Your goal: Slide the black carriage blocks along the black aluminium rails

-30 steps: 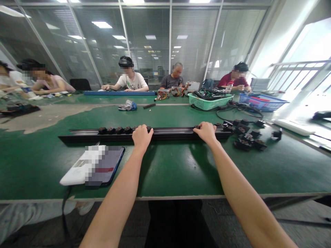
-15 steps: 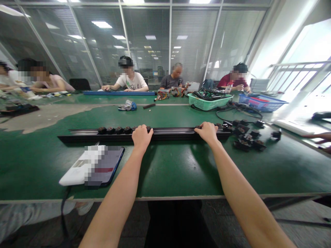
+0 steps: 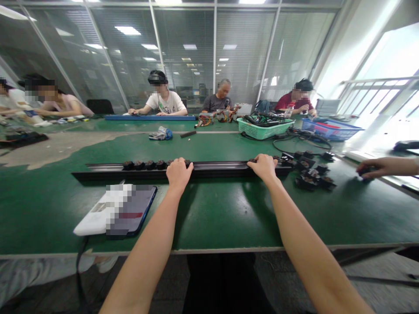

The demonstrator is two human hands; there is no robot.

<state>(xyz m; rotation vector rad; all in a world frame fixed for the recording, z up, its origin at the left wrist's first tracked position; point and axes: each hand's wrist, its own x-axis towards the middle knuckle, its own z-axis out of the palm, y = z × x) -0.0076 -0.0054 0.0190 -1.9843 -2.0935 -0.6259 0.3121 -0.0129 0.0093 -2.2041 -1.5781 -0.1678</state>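
A long black rail (image 3: 209, 171) lies across the green table, with a row of several dark, round-topped parts (image 3: 147, 165) along its left half. My left hand (image 3: 179, 175) is curled over the rail, at the right end of that row. My right hand (image 3: 263, 167) grips the rail further right, close to more dark parts at that end. A loose cluster of similar black parts (image 3: 309, 176) lies on the table to the right of the rail. From the right, a co-worker's hand (image 3: 371, 168) reaches low over the table with something dark under its fingers.
A phone on a white pad (image 3: 129, 209), partly blurred, lies in front of the rail at left. Beyond the rail are a crumpled cloth (image 3: 160, 133), a mint-green basket of cables (image 3: 265, 129) and a blue basket (image 3: 331, 130). Several people sit at the table's far side.
The co-worker's hand has moved in from the right edge, over the table. The small black part lying right of the cluster no longer shows there. My hands have barely moved.
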